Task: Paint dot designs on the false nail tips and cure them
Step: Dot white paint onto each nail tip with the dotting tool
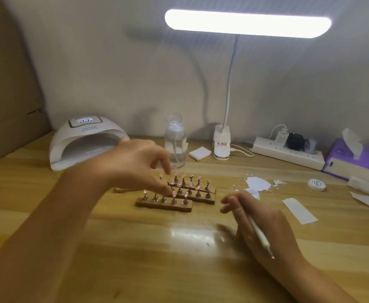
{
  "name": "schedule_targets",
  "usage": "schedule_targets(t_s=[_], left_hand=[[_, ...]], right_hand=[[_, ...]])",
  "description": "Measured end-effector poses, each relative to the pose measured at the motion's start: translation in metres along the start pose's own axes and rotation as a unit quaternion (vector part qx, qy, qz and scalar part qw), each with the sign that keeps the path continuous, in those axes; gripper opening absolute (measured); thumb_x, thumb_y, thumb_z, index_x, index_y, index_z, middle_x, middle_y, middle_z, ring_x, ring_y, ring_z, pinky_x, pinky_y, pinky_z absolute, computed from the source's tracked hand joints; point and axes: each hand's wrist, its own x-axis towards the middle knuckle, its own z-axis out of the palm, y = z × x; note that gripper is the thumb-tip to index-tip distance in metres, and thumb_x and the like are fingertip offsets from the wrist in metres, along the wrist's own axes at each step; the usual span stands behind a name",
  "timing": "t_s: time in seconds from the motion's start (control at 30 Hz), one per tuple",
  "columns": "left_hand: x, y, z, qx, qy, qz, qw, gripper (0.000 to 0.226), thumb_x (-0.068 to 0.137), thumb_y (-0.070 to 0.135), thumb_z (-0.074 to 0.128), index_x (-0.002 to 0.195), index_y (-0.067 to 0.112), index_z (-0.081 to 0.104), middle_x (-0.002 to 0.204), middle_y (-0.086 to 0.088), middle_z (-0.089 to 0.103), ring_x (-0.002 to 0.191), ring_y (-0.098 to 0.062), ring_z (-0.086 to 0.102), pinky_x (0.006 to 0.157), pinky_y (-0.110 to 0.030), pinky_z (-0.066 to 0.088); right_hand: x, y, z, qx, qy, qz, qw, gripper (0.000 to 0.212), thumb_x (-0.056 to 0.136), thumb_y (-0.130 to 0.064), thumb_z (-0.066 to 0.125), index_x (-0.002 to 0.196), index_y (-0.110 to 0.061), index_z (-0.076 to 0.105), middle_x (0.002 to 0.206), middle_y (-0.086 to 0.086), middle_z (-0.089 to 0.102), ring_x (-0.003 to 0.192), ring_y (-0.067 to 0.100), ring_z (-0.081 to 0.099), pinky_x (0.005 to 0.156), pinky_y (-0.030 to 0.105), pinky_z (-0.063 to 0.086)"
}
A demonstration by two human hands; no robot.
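Right hand (pixel 258 217): fingers curled round white dotting pen (pixel 260 236), low over table (pixel 135 248).
Nail tips (pixel 190 184): pink, on stands in three wooden strips (pixel 164 204), mid-table.
Left hand (pixel 139 165): fingers bent down onto the stands; grip blurred, cannot tell.
White paint (pixel 258 183): puddle right of strips.
Curing lamp (pixel 85 143): rear left, display lit.

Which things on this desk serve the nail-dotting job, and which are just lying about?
Job: nail tips, dotting tool, white paint, curing lamp.
Lying about: pump bottle, power strip, tissue box, paper strip.
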Motion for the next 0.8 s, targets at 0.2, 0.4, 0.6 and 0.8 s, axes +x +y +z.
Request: schedule_targets(t_s=[0.2,0.4,0.6,0.8], left_hand=[[-0.023,-0.054,-0.009,-0.028,-0.238,-0.138,0.961,0.043,0.064,0.050,0.086,0.101,0.035,0.069,0.094,0.014,0.070,0.087,-0.002,0.065,0.077,-0.021,0.054],[-0.008,-0.062,0.030,-0.195,-0.213,-0.120,0.950,0.049,0.074,0.023,0.084,0.118,0.024,0.062,0.097,0.005,0.070,0.076,-0.008,0.069,0.061,-0.018,0.051],[-0.001,-0.057,0.050,-0.216,-0.138,-0.106,0.961,0.027,0.071,0.016,0.085,0.087,0.027,0.065,0.083,0.003,0.071,0.072,-0.015,0.071,0.065,-0.032,0.061],[0.003,-0.040,0.050,-0.214,-0.138,-0.047,0.966,0.031,0.070,0.018,0.086,0.087,0.031,0.063,0.086,0.006,0.069,0.071,-0.013,0.071,0.062,-0.029,0.061]], right_hand=[[0.004,-0.026,0.027,-0.083,-0.102,0.039,0.991,0.025,0.094,-0.045,0.062,0.107,-0.031,0.045,0.089,-0.012,0.063,0.073,0.014,0.060,0.066,0.036,0.052],[0.011,-0.046,0.054,-0.137,-0.096,0.085,0.982,0.026,0.096,-0.044,0.054,0.109,-0.030,0.037,0.089,-0.008,0.059,0.082,0.024,0.061,0.065,0.035,0.045],[0.014,-0.048,0.053,-0.155,-0.092,0.099,0.979,0.038,0.096,-0.044,0.054,0.124,-0.027,0.035,0.109,-0.009,0.062,0.093,0.025,0.062,0.069,0.034,0.045],[0.003,-0.041,0.033,-0.162,-0.088,0.091,0.979,0.030,0.097,-0.044,0.056,0.111,-0.028,0.034,0.092,-0.009,0.056,0.076,0.020,0.060,0.068,0.035,0.052]])
